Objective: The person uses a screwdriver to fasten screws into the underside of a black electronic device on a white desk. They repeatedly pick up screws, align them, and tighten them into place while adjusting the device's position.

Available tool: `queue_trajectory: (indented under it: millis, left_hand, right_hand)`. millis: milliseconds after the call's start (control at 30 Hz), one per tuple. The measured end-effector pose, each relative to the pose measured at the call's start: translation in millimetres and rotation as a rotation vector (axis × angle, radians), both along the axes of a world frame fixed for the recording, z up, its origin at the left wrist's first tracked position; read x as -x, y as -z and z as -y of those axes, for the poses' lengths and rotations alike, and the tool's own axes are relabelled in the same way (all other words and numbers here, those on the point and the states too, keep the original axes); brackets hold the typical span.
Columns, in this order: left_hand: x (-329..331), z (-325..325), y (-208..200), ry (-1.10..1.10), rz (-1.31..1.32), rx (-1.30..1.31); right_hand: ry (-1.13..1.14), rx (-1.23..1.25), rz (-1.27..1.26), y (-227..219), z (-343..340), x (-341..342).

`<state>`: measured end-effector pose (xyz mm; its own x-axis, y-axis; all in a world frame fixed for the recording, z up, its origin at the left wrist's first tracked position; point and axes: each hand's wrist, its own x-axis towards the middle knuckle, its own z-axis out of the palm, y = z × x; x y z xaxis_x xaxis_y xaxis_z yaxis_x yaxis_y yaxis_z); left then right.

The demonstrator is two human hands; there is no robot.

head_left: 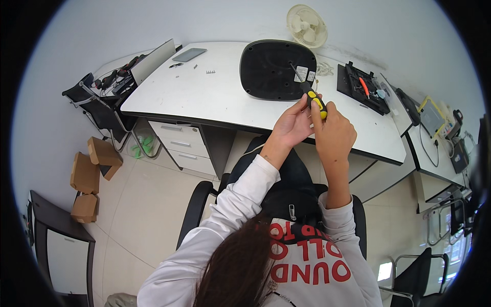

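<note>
Both my hands are on a screwdriver (310, 95) with a black and yellow handle. My left hand (292, 125), palm turned up, closes its fingers around the front part of the handle. My right hand (335, 130) grips the handle's rear end with thumb and fingers. The thin shaft slants up and left, its tip at a hole near the middle of a black rounded base plate (261, 71). This plate stands tilted on the white desk, facing me, with several holes and two white labels. Whether the tip sits on a screw is too small to tell.
Behind the plate is a cream fan head (307, 26), with a coiled pale cord (324, 68) nearby. To the right, a black tray (364, 88) bears orange-red pliers (364, 87). Small screws (210, 72) and a grey flat device (189, 55) lie on the desk's (204, 97) left.
</note>
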<state>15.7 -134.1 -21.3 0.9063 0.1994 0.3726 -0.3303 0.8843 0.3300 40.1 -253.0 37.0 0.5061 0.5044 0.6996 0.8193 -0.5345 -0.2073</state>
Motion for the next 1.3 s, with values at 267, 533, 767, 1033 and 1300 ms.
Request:
queue_trajectory:
  millis: [267, 533, 767, 1033, 1300]
  left_hand:
    - [8.3, 8.7, -14.1, -0.036, -0.085, 0.030]
    - [16.7, 10.0, -19.1, -0.063, -0.085, -0.022]
    - [21.7, -38.5, -9.3, -1.141, -0.450, -0.571]
    - [15.0, -164.2, 31.0, -1.668, -0.630, -0.758]
    - [6.6, -150.1, 32.7, -1.169, -0.533, -0.682]
  right_hand:
    - [-0.259, -0.142, -0.014, -7.0, 11.8, 16.5]
    - [-0.361, -0.086, 0.056, -0.7, 9.7, 12.2]
    - [-0.312, -0.053, 0.140, -12.9, 10.4, 6.9]
    - [-0.202, 0.110, 0.379, -30.8, 14.2, -2.0]
    - [-0.025, 0.242, 0.428, -37.3, 1.2, -8.4]
